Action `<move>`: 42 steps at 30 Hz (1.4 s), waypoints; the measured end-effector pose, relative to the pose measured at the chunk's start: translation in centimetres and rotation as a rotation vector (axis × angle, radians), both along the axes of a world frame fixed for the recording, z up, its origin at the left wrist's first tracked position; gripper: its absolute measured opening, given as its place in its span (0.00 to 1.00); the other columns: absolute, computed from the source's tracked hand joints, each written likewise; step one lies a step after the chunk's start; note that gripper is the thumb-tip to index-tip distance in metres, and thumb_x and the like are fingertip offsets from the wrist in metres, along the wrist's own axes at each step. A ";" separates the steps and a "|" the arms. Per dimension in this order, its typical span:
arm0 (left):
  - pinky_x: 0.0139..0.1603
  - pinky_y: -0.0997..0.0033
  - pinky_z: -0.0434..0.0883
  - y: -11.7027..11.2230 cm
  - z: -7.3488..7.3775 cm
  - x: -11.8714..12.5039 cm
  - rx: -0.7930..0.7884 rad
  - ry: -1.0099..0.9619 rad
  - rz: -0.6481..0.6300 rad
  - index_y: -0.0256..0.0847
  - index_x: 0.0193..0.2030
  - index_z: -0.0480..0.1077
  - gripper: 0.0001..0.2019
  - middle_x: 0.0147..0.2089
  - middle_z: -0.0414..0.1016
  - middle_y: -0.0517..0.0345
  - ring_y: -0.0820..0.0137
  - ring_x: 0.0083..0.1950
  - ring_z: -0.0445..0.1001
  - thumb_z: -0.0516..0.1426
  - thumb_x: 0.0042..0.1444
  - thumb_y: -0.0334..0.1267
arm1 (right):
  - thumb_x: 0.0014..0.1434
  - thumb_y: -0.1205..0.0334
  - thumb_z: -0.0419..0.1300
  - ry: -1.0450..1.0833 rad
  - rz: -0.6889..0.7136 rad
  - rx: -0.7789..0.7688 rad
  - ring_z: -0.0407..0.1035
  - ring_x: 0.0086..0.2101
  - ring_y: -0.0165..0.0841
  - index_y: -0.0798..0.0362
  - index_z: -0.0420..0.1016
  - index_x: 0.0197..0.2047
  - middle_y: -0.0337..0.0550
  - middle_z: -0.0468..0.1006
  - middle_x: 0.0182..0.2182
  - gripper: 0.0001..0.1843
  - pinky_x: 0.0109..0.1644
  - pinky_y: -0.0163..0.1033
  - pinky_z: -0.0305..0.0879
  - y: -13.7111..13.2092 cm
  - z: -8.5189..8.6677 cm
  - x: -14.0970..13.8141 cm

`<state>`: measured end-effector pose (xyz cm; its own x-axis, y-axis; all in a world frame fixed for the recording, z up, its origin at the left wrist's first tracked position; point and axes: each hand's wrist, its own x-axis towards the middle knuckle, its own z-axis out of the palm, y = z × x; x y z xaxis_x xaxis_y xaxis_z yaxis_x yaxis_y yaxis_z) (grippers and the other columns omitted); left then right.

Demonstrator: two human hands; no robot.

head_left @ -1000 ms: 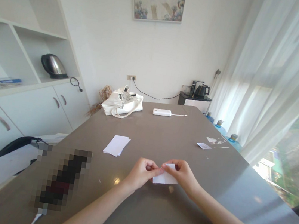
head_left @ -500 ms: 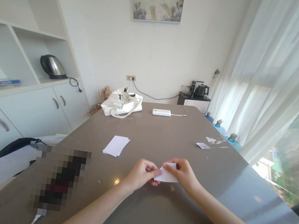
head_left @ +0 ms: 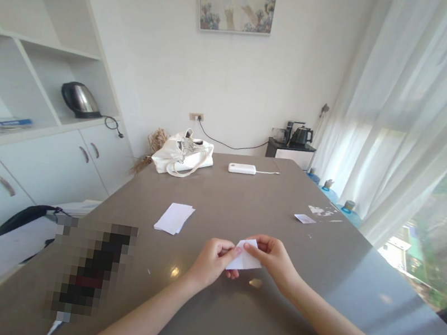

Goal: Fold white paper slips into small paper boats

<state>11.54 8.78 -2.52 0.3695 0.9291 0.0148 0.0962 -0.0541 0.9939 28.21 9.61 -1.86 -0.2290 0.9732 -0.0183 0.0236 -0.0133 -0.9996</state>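
Observation:
A small white piece of paper (head_left: 246, 258) is held just above the grey table (head_left: 224, 326), pinched from both sides. My left hand (head_left: 214, 259) grips its left corner with thumb and curled fingers. My right hand (head_left: 275, 259) pinches its upper right edge, fingers closed on it. The paper is partly folded, with one corner pointing up. A thin stack of white paper sheets (head_left: 174, 218) lies on the table to the left, beyond my left hand.
A white handbag (head_left: 183, 155) and a white power bank (head_left: 242, 168) with a cable lie at the far end. Small paper scraps (head_left: 313, 214) sit at the right. A blurred-out dark object (head_left: 91, 268) stands near the left edge. Cupboards with a kettle (head_left: 78, 99) line the left wall.
The paper has been turned and folded between my fingers: it lay lower as a flat rectangle, now it is raised with one corner pointing up. Both hands stayed in place.

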 end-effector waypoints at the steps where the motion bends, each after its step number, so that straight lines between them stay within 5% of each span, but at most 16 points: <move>1: 0.21 0.75 0.65 0.0 0.0 -0.1 -0.002 -0.008 0.017 0.35 0.25 0.69 0.21 0.17 0.71 0.59 0.72 0.19 0.69 0.55 0.52 0.54 | 0.45 0.48 0.66 0.025 -0.016 0.005 0.70 0.25 0.32 0.59 0.74 0.31 0.45 0.78 0.26 0.21 0.27 0.33 0.62 0.1 -0.1 0.0; 5: 0.21 0.75 0.64 0.1 -0.1 0.0 -0.018 -0.035 0.042 0.35 0.26 0.70 0.19 0.17 0.71 0.59 0.72 0.19 0.69 0.55 0.52 0.52 | 0.48 0.51 0.65 -0.011 -0.084 0.125 0.71 0.26 0.33 0.57 0.71 0.31 0.45 0.77 0.26 0.17 0.29 0.34 0.63 0.2 -0.5 0.2; 13: 0.24 0.76 0.63 0.1 -0.1 0.2 0.023 -0.090 -0.019 0.35 0.26 0.69 0.20 0.19 0.69 0.59 0.74 0.21 0.67 0.53 0.56 0.51 | 0.55 0.65 0.57 -0.412 -0.163 0.555 0.68 0.27 0.31 0.54 0.73 0.31 0.41 0.74 0.25 0.05 0.30 0.34 0.63 -1.1 0.0 0.2; 18: 0.23 0.76 0.62 0.0 0.1 0.3 0.071 -0.072 0.057 0.34 0.26 0.70 0.21 0.19 0.67 0.60 0.74 0.21 0.65 0.52 0.56 0.52 | 0.56 0.71 0.55 -0.510 -0.055 0.820 0.69 0.32 0.30 0.52 0.72 0.35 0.42 0.74 0.32 0.07 0.35 0.32 0.64 -1.3 0.0 0.4; 25: 0.24 0.77 0.61 -0.1 0.3 0.4 0.114 -0.089 0.085 0.34 0.26 0.70 0.21 0.21 0.65 0.61 0.74 0.23 0.64 0.53 0.56 0.52 | 0.58 0.68 0.56 -0.543 0.018 0.939 0.70 0.35 0.30 0.52 0.71 0.37 0.45 0.73 0.37 0.05 0.38 0.32 0.65 -1.2 0.2 0.6; 33: 0.27 0.77 0.58 -0.1 0.7 0.1 0.193 -0.043 0.078 0.33 0.28 0.71 0.19 0.24 0.66 0.59 0.74 0.27 0.63 0.53 0.56 0.49 | 0.59 0.65 0.56 -0.431 0.025 0.817 0.69 0.34 0.31 0.53 0.72 0.33 0.45 0.74 0.34 0.05 0.38 0.35 0.66 -1.4 0.6 0.5; 42: 0.26 0.77 0.57 -0.2 0.9 -0.1 0.258 -0.011 0.128 0.35 0.24 0.67 0.18 0.22 0.62 0.61 0.75 0.26 0.60 0.53 0.57 0.48 | 0.52 0.46 0.61 0.037 0.086 0.087 0.71 0.31 0.33 0.57 0.74 0.32 0.42 0.75 0.27 0.19 0.35 0.37 0.70 -0.9 0.8 -0.3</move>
<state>11.43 8.63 -1.60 0.2483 0.9331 0.2600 0.1074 -0.2932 0.9500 27.91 8.70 -1.06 -0.3103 0.9476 0.0753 -0.0163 0.0739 -0.9971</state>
